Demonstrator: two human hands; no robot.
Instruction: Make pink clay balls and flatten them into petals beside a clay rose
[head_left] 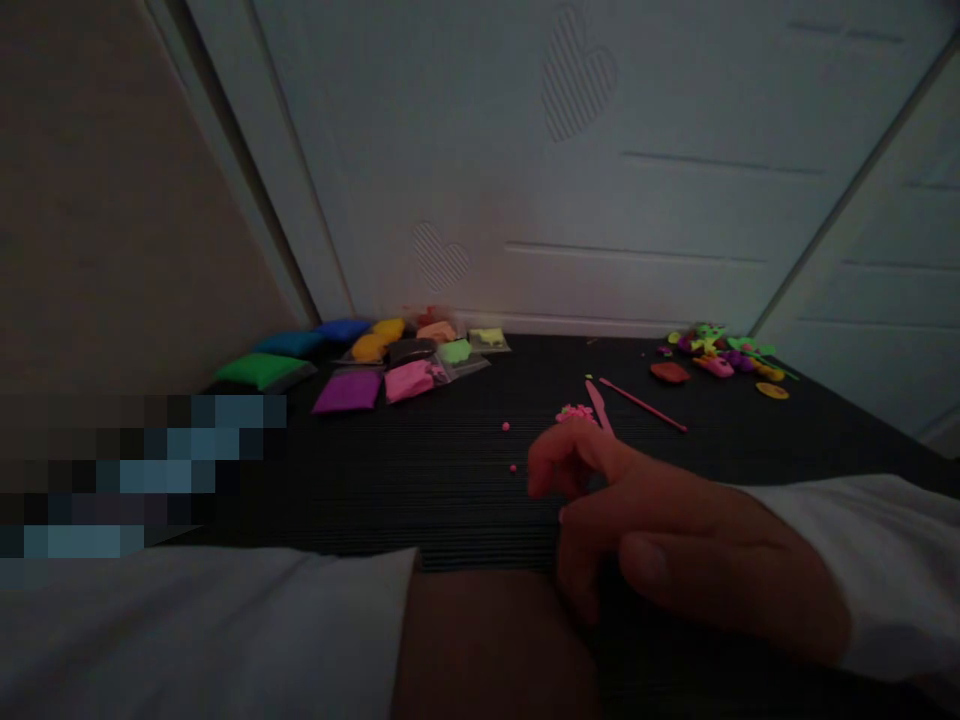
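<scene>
My right hand point(660, 530) reaches in from the right, palm down, with its fingers loosely bent and apart. No held thing shows between them. A cluster of small pink clay pieces point(575, 412) lies just beyond its knuckles, partly covered by the hand. Beside the cluster, a pink modelling knife point(598, 405) has its lower end hidden behind my fingers. Two tiny pink clay balls point(506, 426) rest to the left of the hand. Of my left hand point(502, 640), only the dark wrist area shows at the bottom, close below my right fingers; its fingers are hidden.
Bags of coloured clay, including a purple bag point(347, 391) and a green bag point(262, 371), lie at the back left. A thin pink modelling stick point(645, 405) lies right of the knife. Colourful small pieces point(712, 362) pile up at the back right, before a white panel point(480, 180).
</scene>
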